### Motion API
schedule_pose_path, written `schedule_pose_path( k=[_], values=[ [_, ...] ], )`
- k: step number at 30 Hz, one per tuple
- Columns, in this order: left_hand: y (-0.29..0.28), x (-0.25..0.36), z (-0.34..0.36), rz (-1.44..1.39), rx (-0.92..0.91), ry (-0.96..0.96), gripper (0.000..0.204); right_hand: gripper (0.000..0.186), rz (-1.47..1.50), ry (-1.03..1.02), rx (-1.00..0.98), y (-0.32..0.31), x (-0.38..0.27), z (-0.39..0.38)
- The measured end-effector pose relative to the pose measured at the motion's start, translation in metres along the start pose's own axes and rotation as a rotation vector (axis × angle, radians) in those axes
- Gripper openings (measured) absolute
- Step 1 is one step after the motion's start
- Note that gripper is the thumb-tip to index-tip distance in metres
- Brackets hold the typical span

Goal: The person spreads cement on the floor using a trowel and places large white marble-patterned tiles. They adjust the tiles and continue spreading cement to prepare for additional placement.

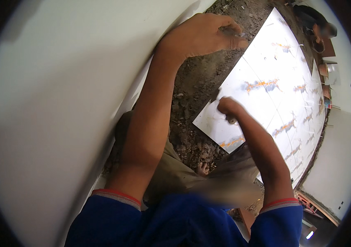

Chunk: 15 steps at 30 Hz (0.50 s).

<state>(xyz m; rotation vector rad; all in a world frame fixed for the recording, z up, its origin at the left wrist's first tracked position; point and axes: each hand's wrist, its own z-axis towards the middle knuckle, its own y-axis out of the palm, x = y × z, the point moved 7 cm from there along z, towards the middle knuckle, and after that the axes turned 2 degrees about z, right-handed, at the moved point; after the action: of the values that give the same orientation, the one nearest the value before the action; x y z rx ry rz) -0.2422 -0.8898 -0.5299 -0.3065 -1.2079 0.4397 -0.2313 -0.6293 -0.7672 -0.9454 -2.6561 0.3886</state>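
Note:
My left hand [202, 36] reaches along the white wall, over bare soil beside the edge of the laid tiles. Its fingers are curled toward the thumb at a tile's edge. A small pale bit shows near the fingertips, too small to name. My right hand [230, 108] is closed in a fist over the nearest tile, around a hammer; the butt of its handle [231, 120] sticks out below the fist. The dark head [215, 95] is blurred at the tile's edge. The glossy white tiles [254, 103] carry orange and grey veins.
Loose dark soil [192, 88] runs between the white wall [60, 103] and the tiles. Thin pale clips stand in several tile joints. Another person [313, 24] crouches at the far right, near stacked brown boxes [327, 70]. A bare foot [202, 168] shows between my knees.

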Motion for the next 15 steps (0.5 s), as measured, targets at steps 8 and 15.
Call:
schedule_pose_path(
  k=[8,15],
  values=[
    [0.000,0.000,-0.004,-0.055,-0.033,-0.076,0.062,0.020,0.599,-0.028,-0.104,0.005,0.039,0.013],
    [-0.001,-0.001,-0.003,-0.117,-0.041,-0.049,0.059,0.029,0.529,0.370,0.363,-0.108,0.184,0.042]
  ],
)
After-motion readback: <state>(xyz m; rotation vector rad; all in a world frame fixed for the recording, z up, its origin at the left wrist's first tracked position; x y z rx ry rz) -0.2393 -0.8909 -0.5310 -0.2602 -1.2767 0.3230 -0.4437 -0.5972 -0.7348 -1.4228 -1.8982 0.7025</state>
